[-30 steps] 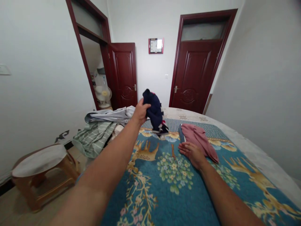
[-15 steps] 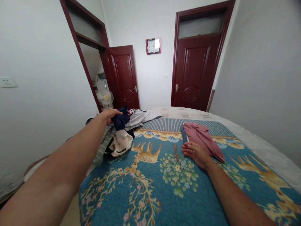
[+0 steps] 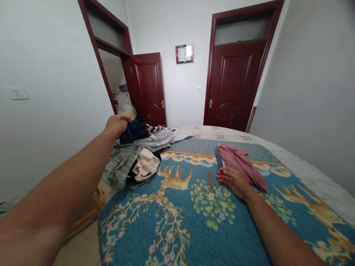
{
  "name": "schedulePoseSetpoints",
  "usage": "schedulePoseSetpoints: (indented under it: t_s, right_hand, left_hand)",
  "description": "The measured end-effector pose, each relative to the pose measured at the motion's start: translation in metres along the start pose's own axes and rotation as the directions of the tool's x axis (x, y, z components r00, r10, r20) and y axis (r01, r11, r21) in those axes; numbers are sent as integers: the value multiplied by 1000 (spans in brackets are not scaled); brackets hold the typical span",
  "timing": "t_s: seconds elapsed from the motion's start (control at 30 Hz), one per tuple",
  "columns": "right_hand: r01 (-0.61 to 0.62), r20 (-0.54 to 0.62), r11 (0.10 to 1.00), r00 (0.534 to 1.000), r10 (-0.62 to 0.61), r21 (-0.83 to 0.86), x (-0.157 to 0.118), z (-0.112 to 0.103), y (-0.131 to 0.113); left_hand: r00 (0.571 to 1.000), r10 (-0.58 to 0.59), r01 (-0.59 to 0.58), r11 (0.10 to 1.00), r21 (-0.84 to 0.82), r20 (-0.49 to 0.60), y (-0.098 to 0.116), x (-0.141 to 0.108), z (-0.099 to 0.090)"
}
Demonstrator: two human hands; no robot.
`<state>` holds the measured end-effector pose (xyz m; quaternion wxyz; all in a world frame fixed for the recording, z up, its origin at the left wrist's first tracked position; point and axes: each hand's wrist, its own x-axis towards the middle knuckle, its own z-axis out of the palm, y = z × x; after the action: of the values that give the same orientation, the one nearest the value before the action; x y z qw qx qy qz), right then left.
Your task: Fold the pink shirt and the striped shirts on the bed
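My left hand [image 3: 117, 125] is closed on a navy garment [image 3: 135, 131] with striped red, white and black trim, raised at the back of a clothes heap. Beneath and around it lie a white-grey garment [image 3: 166, 136], a green checked cloth [image 3: 119, 164] and a cream garment [image 3: 145, 164] with a small dark label. My right hand [image 3: 233, 181] rests with fingers stretched out on the teal quilted cover, by the near edge of a folded pink garment [image 3: 237, 159]. A blue-grey cloth edge shows along the pink garment's left side.
The quilted cover [image 3: 172, 207], patterned with deer and flowers, lies over a round table with a pale patterned cloth [image 3: 299, 166]. A wooden stool [image 3: 85, 214] stands below at the left. Behind are red-brown doors [image 3: 148, 88], a wall clock [image 3: 184, 54] and a fan [image 3: 129, 112].
My left hand has moved left and up, drawing the navy garment with it and uncovering more of the checked cloth. My right hand stays beside the pink garment. The view has shifted slightly.
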<state>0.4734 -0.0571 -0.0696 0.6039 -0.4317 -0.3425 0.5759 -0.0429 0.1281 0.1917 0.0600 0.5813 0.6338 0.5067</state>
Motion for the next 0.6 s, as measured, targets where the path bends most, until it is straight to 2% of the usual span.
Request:
schedulePoseSetpoints:
  t_s: [0.1, 0.2, 0.3, 0.4, 0.5, 0.6]
  right_hand:
    - [5, -1, 1000, 1000, -5, -2, 0, 0, 0]
    - [12, -2, 1000, 1000, -12, -8, 0, 0, 2]
    - [32, 3, 999, 999, -32, -23, 0, -1, 2]
    - [47, 4, 998, 999, -47, -41, -3, 1, 0]
    - [66, 10, 995, 998, -65, -76, -6, 6, -2]
    - [163, -46, 959, 983, -178, -230, -5, 11, -5]
  left_hand:
    - [997, 74, -78, 971, 228, 25, -35, -27, 7]
    - [972, 221, -232, 856, 463, 79, -74, -70, 26]
    - [955, 293, -271, 794, 545, 49, -99, -104, 43]
    - [940, 335, -310, 765, 565, 63, -107, -120, 48]
    - [925, 368, -353, 747, 564, 93, -102, -126, 46]
    - [913, 399, -381, 757, 532, 86, -95, -135, 45]
